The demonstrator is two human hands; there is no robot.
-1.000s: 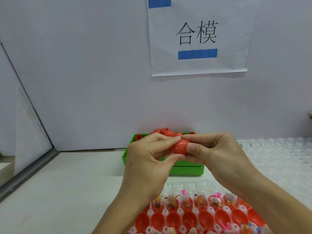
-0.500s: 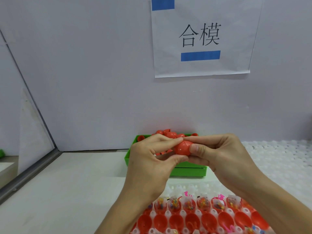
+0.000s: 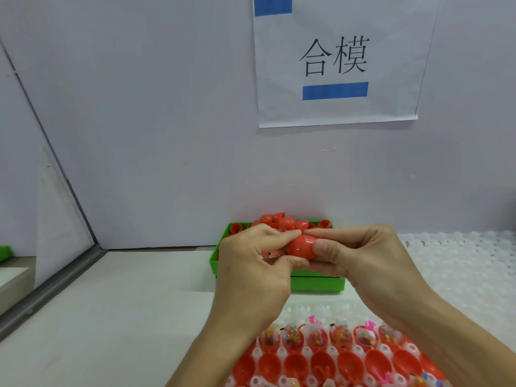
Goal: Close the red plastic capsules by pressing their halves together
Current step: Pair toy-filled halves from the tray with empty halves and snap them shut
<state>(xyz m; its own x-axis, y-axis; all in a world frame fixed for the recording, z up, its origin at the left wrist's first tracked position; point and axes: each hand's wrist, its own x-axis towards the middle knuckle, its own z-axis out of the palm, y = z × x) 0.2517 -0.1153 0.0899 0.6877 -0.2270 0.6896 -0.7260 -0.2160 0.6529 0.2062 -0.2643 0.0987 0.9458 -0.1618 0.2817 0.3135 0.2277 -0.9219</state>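
Both hands meet in front of the person, above the white table (image 3: 111, 303). Between them sits a round red plastic capsule (image 3: 300, 248), held in the air just in front of the green plastic bin (image 3: 315, 283). The left hand (image 3: 251, 272) curls round the capsule's left side, its fingers (image 3: 279, 236) bent over the top and the thumb tucked beneath. The right hand (image 3: 371, 261) grips the right side, thumb flat on the near face and fingers wrapped round the back. Whether the two halves are fully seated I cannot tell, since the seam is hidden by the fingers.

The green bin stands against the pale wall and is heaped with loose red capsule halves (image 3: 282, 222). Nearer the person lies a white moulded tray (image 3: 321, 308) holding rows of open red half-shells (image 3: 324, 364), the back row loaded with small bagged toys (image 3: 317, 336). On the wall hangs a white paper sign (image 3: 335, 62) with black characters and blue bars.
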